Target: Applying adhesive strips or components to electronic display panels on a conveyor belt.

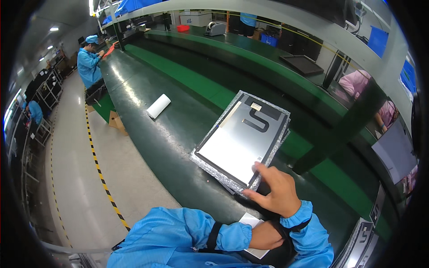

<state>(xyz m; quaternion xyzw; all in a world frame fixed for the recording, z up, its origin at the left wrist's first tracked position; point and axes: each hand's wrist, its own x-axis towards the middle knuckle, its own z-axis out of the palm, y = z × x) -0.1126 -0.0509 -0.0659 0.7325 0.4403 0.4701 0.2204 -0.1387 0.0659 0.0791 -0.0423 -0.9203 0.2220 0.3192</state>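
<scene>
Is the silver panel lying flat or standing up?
Lying flat: the silver panel shows its broad face upward, with crinkly wrapping poking out around its edges.

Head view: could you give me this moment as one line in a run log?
right hand: near panel, contact unclear | left hand: over white sheet | panel: on silvery wrap | roll: on bench

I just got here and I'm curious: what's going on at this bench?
Someone in blue sleeves has their right hand, fingers spread, at the near corner of a silver-backed display panel; contact is hard to tell. The panel lies on bubble wrap. Their left hand, partly hidden by the right forearm, is over a white sheet. A white roll lies farther left.
</scene>
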